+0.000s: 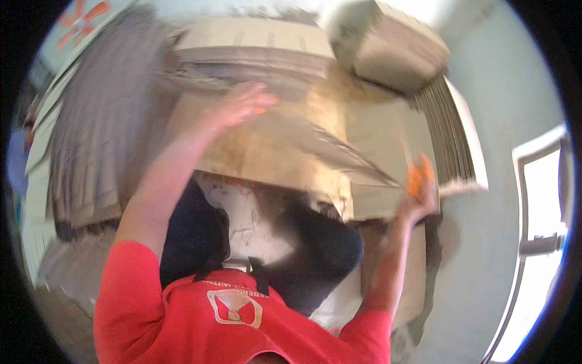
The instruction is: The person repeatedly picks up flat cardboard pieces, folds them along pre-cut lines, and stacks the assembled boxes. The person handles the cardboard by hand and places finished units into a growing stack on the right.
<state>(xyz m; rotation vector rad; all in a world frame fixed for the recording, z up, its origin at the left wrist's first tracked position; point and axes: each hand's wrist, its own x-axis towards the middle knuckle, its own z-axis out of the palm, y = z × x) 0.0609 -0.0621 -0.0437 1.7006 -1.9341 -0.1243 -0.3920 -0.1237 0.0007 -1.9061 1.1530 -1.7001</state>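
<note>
A brown cardboard sheet (315,142) lies slanted across the work area, its thin edge running down to the right. My left hand (245,103) is over the sheet's far left part, fingers stretched out and smeared by motion. At the sheet's right corner, my right hand (421,185) grips its edge, with orange showing on the fingers. Beneath that corner is a flat cardboard piece (388,142). Another broad brown surface (242,158) spreads in front of my knees.
Tall rows of cardboard (109,121) stand at the left. A stack of cardboard (254,45) lies at the back, beside a bulky bundle (397,48). More sheets (451,130) stand on edge along the right wall (503,97). A bright framed opening (542,200) is at far right.
</note>
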